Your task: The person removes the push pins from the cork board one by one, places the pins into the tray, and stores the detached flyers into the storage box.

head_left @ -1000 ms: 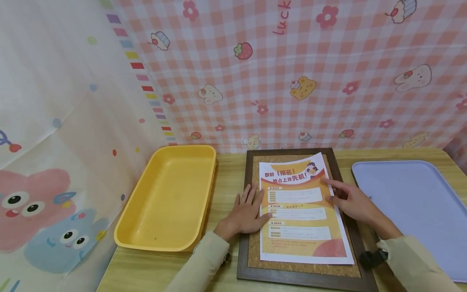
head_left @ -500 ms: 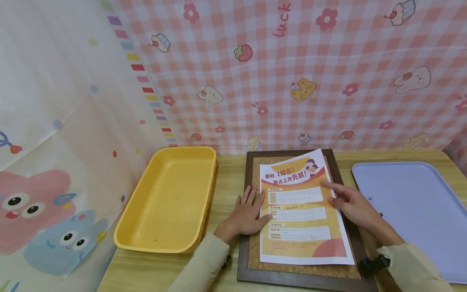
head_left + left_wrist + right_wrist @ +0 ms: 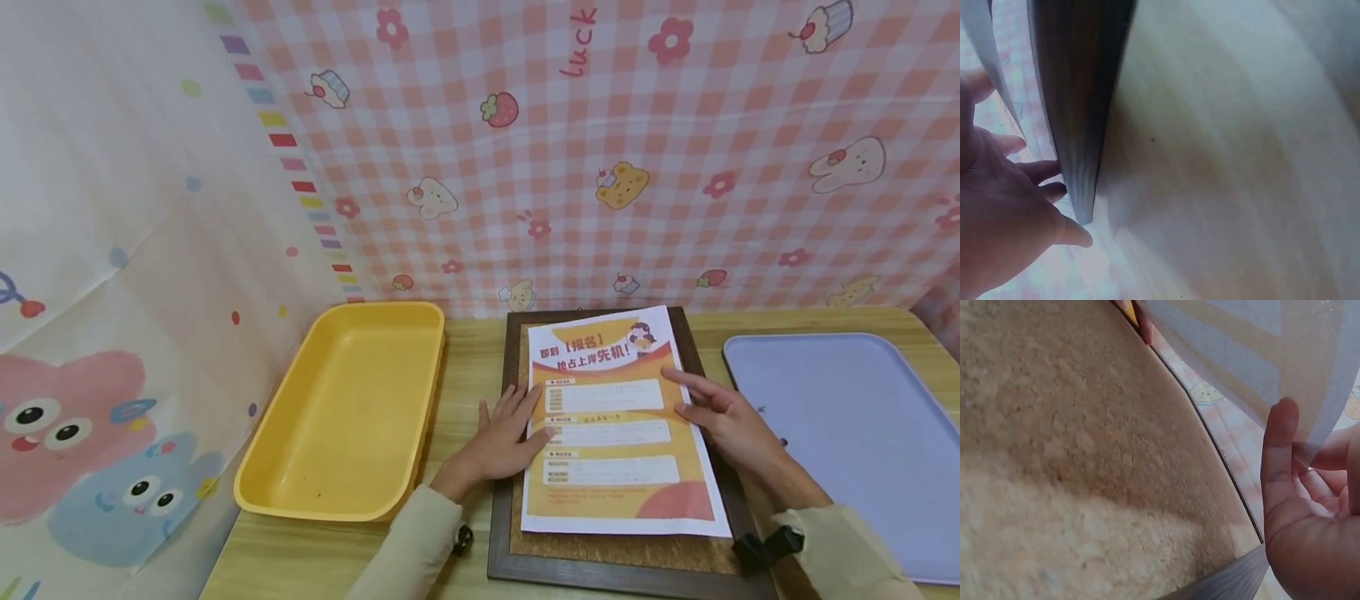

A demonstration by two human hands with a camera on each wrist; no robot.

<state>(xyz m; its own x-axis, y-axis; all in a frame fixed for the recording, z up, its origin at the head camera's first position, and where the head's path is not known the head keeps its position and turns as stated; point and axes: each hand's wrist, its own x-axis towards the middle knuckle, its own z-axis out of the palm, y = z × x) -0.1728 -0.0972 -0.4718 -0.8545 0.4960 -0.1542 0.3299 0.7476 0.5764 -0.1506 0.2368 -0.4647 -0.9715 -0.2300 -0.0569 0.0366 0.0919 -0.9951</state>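
A printed orange-and-white flyer [image 3: 607, 467] lies over a cork board [image 3: 551, 546] with a dark frame. The left hand [image 3: 495, 437] is at the flyer's left edge, its thumb and index fingertip over the paper. In the left wrist view, some of its spread fingers [image 3: 1040, 170] reach the side of the frame [image 3: 1069, 94]. At the opposite edge, the right hand [image 3: 720, 412] pinches the flyer, index finger and thumb near its upper part. Seen from the right wrist, the sheet [image 3: 1235, 359] bows up off the cork, its edge between thumb and fingers.
Left of the board stands a deep yellow tray [image 3: 330, 496]. On the right a flat lavender tray [image 3: 832, 392] lies beside the frame. All rest on a wood-grain table [image 3: 468, 358], with a pink checked cloth [image 3: 555, 150] behind and a white printed cloth [image 3: 150, 275] at left.
The flyer has shifted slightly left, and its bottom edge has moved a little up the board. The left hand has shifted slightly left with it. The right hand keeps its hold.
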